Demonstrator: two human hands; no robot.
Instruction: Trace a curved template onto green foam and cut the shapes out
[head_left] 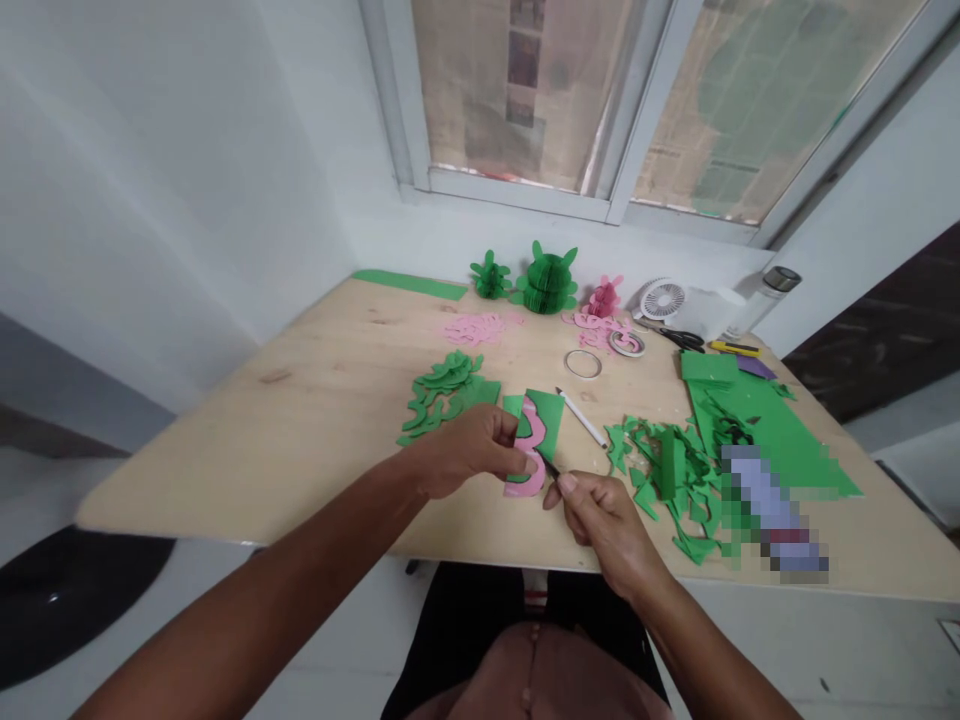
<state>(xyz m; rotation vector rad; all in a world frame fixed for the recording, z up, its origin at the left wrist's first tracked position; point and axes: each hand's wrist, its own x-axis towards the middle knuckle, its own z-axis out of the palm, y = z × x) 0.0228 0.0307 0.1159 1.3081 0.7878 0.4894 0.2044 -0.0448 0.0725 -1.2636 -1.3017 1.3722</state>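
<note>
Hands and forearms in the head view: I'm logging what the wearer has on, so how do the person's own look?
The left hand and right hand are bare, with no gloves and no rings that I can make out. The left forearm and right forearm show no sleeve, watch, cable or marking.

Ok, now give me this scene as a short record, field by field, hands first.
Left hand: holds pink cut-out against green paper
Right hand: grips thin dark tool, tip near the cut-out; exact type unclear
Just beyond: white pen, lying slanted
Left side: pile of green cut-outs
Right side: heap of green scraps
Back row: larger green figure, smaller green figure, pink figure, white fan
</note>
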